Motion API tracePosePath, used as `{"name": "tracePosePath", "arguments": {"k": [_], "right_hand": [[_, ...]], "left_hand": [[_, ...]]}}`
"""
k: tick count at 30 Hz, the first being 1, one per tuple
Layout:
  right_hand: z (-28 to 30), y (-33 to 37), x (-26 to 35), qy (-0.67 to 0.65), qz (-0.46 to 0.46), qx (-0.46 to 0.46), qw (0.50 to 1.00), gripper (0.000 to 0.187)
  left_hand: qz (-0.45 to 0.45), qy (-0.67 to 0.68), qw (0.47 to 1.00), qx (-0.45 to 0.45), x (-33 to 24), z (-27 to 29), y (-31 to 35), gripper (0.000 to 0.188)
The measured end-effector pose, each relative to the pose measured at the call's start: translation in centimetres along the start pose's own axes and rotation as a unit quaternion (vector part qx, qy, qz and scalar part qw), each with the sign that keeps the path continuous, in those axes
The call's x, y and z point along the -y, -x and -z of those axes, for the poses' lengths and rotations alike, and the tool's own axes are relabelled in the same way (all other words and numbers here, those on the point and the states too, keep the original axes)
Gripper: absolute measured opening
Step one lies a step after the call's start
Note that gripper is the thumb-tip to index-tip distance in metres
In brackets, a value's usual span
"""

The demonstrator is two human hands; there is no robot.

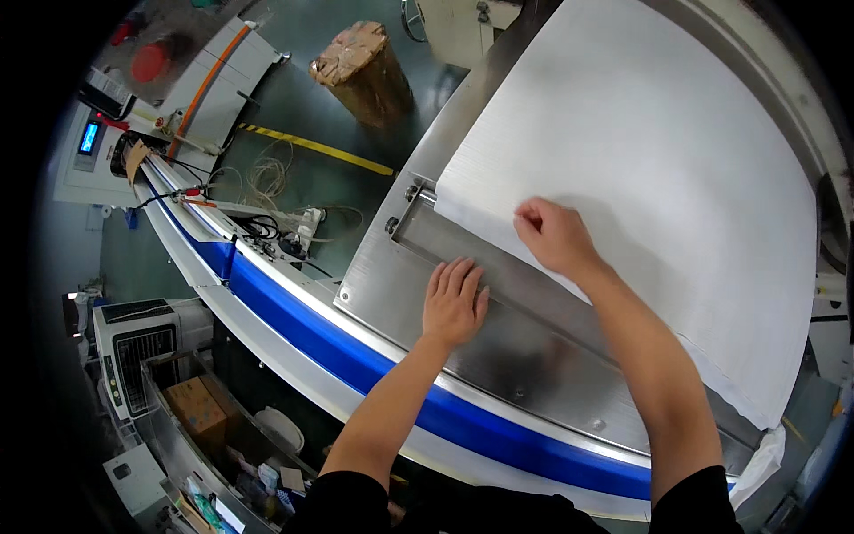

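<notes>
A large white sheet (640, 133) with faint fine lines spreads over the metal table (543, 378); I cannot tell whether it is cloth or paper. My right hand (553, 233) rests over the sheet near its near-left edge, fingers curled inward. Whatever those fingers may hold is hidden. On bare metal, just short of that edge, my left hand (452, 304) lies palm down with its fingers stretched out, apart from the sheet. A narrow metal frame or bar (414, 222) with small knobs runs along the sheet's near edge.
A long blue and white rail (320, 334) borders the table on my side. To the left are a machine with a lit display (89, 138), tangled cables (267, 178) and an air cooler (138, 356). A brown wrapped roll (378, 84) stands on the floor.
</notes>
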State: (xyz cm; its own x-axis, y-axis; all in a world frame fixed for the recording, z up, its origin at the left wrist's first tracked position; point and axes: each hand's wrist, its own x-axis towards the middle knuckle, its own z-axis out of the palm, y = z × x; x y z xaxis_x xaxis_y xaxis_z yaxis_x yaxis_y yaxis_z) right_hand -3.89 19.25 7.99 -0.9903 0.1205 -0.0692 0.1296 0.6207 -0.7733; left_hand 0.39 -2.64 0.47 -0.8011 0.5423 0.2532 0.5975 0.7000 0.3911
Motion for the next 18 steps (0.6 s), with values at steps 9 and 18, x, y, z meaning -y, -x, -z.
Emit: {"name": "tracePosePath", "arguments": {"k": [9, 18], "right_hand": [[-2.8, -7.4, 0.5, 0.039, 0.014, 0.026, 0.999, 0.02], [-3.2, -7.9, -0.6, 0.098, 0.026, -0.021, 0.995, 0.016]], "left_hand": [[0.012, 0.02, 1.0, 0.003, 0.6, 0.0, -0.3, 0.038], [0.015, 0.056, 0.997, -0.052, 1.8, 0.2, -2.8, 0.044]]}}
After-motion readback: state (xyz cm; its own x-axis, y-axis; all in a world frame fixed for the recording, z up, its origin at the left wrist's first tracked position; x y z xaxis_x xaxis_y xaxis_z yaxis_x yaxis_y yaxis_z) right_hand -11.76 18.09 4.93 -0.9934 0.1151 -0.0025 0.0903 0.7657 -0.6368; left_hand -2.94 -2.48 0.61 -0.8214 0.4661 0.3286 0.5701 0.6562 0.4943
